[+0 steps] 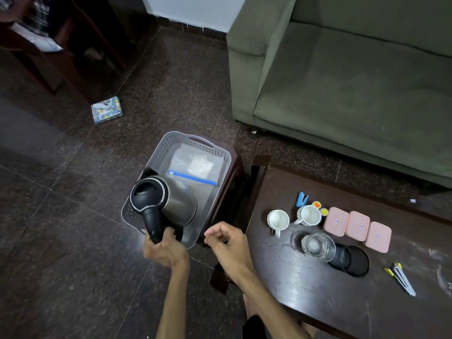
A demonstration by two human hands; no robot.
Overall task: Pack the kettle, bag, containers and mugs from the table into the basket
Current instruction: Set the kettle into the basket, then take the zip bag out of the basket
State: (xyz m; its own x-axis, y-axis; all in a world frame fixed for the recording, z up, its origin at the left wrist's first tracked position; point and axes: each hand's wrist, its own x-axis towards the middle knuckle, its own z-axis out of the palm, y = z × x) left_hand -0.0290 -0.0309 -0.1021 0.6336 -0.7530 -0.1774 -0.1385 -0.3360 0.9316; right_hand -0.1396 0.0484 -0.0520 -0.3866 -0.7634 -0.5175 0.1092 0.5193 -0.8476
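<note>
A grey perforated basket (221,152) stands on a dark stool left of the table. A clear zip bag (198,165) with a blue seal lies flat in its far half. My left hand (164,249) grips the black handle of the steel kettle (179,201), which sits in the basket's near half. My right hand (226,242) hovers beside the basket's near right corner, fingers loosely curled, holding nothing. On the dark table (318,297) stand two white mugs (278,220) (310,215) and three pink lidded containers (335,221) (357,226) (378,237) in a row.
An upturned glass jug (318,245) with a black base lies on the table by the mugs. A blue stapler (302,198), small round stickers (320,207) and a yellow-handled cutter (401,277) are there too. A green sofa (354,81) stands behind; a small box (107,110) lies on the floor.
</note>
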